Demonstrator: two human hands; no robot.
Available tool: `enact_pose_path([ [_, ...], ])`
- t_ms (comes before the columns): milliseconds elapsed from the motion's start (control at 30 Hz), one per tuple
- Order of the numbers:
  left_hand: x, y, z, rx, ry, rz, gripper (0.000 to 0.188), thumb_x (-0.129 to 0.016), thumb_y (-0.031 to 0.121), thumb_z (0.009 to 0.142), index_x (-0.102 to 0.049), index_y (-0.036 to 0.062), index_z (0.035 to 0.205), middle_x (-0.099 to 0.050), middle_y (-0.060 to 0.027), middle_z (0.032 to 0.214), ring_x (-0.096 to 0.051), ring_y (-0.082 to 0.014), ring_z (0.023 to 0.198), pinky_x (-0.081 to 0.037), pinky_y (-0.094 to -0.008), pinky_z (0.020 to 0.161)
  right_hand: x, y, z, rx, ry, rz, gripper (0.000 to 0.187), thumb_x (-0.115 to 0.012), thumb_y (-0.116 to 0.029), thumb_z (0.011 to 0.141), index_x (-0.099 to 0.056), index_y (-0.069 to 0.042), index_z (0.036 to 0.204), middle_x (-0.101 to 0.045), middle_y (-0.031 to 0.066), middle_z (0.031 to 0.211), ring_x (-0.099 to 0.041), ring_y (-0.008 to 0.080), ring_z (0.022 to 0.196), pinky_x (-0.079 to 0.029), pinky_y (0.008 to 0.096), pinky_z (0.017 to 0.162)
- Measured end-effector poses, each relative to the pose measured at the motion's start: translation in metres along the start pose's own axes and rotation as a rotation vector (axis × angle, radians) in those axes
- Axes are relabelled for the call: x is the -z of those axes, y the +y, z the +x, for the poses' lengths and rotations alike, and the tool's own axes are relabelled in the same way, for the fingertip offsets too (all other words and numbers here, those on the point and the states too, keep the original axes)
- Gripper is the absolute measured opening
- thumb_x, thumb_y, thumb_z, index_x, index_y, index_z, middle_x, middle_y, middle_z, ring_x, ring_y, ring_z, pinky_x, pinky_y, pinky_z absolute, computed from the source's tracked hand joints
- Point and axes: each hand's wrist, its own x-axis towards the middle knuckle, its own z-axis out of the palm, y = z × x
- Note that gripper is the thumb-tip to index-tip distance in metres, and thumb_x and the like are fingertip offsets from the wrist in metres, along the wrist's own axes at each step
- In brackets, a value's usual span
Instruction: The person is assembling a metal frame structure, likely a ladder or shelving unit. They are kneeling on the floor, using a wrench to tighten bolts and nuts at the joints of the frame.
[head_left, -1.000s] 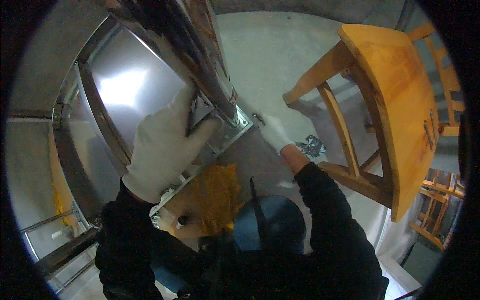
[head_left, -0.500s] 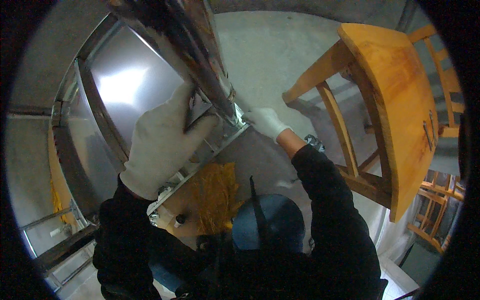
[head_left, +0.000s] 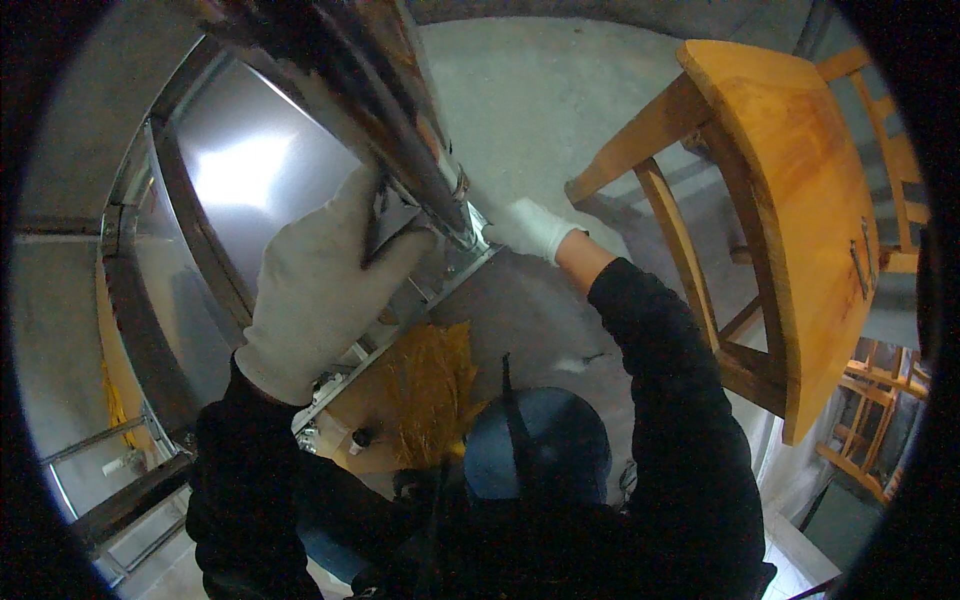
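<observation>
My left hand (head_left: 320,275), in a pale work glove, is closed on the metal frame (head_left: 420,285), its thumb and fingers on either side of a piece of it. A smooth shiny metal panel (head_left: 255,165) lies beyond this hand. A dark, stained metal post (head_left: 350,95) slants across from the top and ends at the frame's corner. Just right of the post's bright end (head_left: 475,228) is my right hand (head_left: 535,228), in a white glove. Its fingers are drawn together toward the post end; their tips are blurred and whatever they hold cannot be made out.
A wooden stool or small table (head_left: 800,220) lies tipped on its side at right. Wooden chairs (head_left: 875,410) stand behind it. Crumpled yellow-brown plastic (head_left: 430,380) and a small dark-capped bottle (head_left: 360,440) are below the frame. A metal rack (head_left: 110,450) is at left.
My right hand has shifted slightly to the right, away from the post's end, and its forearm has moved with it. My left hand has stayed nearly still on the frame.
</observation>
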Motion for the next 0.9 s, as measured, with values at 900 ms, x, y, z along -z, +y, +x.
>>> enact_pose_path([
  [900,-0.001,-0.005,-0.003,-0.032,0.016,0.124,0.049,-0.068,0.03,0.083,-0.048,0.0055,0.121,-0.063,-0.0194,0.076,-0.064,-0.0381,0.073,-0.05,-0.0453,0.065,-0.134,-0.073,0.049,-1.024,0.7,1.168,0.027,-0.052,-0.023,0.091,-0.061,0.002,0.099,-0.063,0.0139,0.086,-0.061,0.0273,0.078,-0.049,0.0392,0.067],
])
